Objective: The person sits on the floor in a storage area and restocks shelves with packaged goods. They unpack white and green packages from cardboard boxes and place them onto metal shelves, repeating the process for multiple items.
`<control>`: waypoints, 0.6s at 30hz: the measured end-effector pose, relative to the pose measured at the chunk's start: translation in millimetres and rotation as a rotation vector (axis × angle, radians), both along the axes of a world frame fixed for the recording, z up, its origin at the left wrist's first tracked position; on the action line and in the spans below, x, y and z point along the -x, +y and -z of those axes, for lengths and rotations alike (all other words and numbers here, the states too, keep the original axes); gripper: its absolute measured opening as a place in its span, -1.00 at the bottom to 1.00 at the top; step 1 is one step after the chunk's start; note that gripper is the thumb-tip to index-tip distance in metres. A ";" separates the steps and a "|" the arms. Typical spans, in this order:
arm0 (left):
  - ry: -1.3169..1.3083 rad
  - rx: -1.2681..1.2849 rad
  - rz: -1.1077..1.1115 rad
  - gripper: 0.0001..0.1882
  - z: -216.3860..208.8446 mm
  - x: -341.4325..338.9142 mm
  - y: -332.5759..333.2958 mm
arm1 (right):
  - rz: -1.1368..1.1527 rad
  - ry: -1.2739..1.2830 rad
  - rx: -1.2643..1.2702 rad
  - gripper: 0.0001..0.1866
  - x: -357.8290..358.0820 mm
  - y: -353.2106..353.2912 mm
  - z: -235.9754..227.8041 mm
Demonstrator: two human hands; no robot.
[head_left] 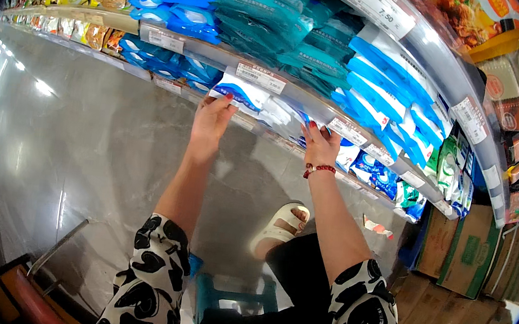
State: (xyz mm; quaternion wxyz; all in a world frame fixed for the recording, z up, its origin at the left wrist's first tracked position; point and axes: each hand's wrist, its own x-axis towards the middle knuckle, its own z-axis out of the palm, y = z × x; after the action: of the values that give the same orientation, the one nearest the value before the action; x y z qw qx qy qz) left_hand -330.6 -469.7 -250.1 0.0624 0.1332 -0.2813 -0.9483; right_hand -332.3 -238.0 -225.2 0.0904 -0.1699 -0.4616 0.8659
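Note:
On the lower shelf, white-and-blue plastic packets lie under the edge of the shelf above. My left hand [213, 119] is closed on the near edge of one white-and-blue packet [240, 90], thumb on top. To its right, my right hand [321, 149], with a red bead bracelet [319, 170], curls its fingers at the blue edge of the white packet [281, 114]. Whether both hands grip one packet or two I cannot tell. The packets' far ends are hidden by the upper shelf.
Above, teal packets [268, 14] and blue-and-white packets [386, 80] fill a shelf with price tags [261, 78] along its edge. Cardboard boxes [461, 251] stand at right. A teal stool [236, 295] is below me, beside my cream clog [278, 229] on the grey floor [105, 156].

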 end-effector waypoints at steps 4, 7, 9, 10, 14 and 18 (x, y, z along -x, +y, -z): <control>0.034 0.169 -0.016 -0.81 -12.1 19.4 23.1 | 0.020 -0.120 -0.435 -0.77 13.1 5.4 12.3; -0.234 0.486 -0.015 -0.86 -28.2 30.0 27.6 | 0.143 -0.288 -0.869 -0.79 10.3 2.0 11.9; -0.272 0.523 -0.018 -0.76 -8.7 31.2 21.9 | 0.258 -0.286 -1.203 -0.71 11.5 6.7 20.2; -0.294 0.539 -0.013 -0.71 -12.4 30.1 24.6 | 0.224 -0.249 -1.136 -0.71 9.8 7.8 17.6; -0.270 0.477 -0.106 -0.46 -19.0 -3.9 48.5 | -0.024 -0.169 -0.933 -0.67 -4.0 18.2 9.1; -0.307 0.326 0.016 -0.45 -15.6 -41.7 100.5 | -0.274 -0.166 -0.852 -0.62 -14.1 41.5 2.6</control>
State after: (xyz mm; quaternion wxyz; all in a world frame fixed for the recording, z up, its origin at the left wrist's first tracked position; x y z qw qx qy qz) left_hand -288.9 -369.2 -234.5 0.0320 0.2618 -0.4381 -0.8593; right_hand -318.2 -196.5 -227.9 -0.0006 -0.1237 -0.8006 0.5863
